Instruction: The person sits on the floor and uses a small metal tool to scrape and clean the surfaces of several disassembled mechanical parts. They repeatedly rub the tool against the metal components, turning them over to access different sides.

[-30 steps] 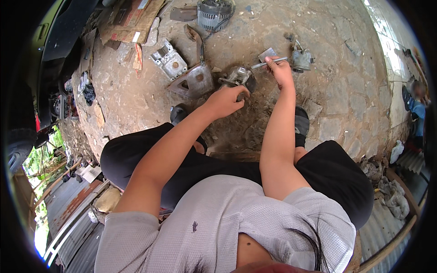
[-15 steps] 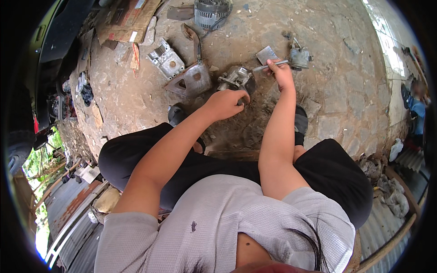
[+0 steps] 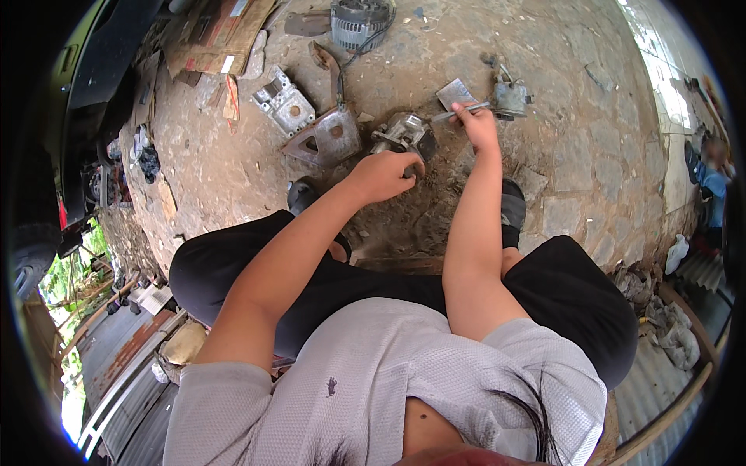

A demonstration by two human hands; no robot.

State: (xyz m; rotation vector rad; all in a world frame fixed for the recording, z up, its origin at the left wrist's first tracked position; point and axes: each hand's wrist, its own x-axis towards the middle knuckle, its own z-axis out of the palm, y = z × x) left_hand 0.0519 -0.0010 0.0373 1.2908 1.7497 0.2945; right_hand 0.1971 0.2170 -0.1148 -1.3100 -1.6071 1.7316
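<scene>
1. On the ground ahead of your feet sits a cast-metal part (image 3: 406, 130), rounded and silvery-grey, with dark sides.
2. Your left hand (image 3: 386, 175) curls at its near end, thumb and forefinger bent; whether they grip it, I cannot tell.
3. Your right hand (image 3: 477, 130) pinches a slim metal rod (image 3: 444, 117), its tip just beside the part.
4. Beyond that hand lie a flat grey rectangular block (image 3: 454, 92) and a small cylindrical metal unit (image 3: 510, 98).
5. Left of the part are a rust-stained bracket (image 3: 330, 138) with a triangular hole and a pale, angular housing (image 3: 284, 102).
6. Farther out, a ribbed round machine (image 3: 360, 27) stands near creased brown cardboard (image 3: 217, 39).
7. At far right sits a crumpled plastic bag (image 3: 678, 338), contents unclear.
</scene>
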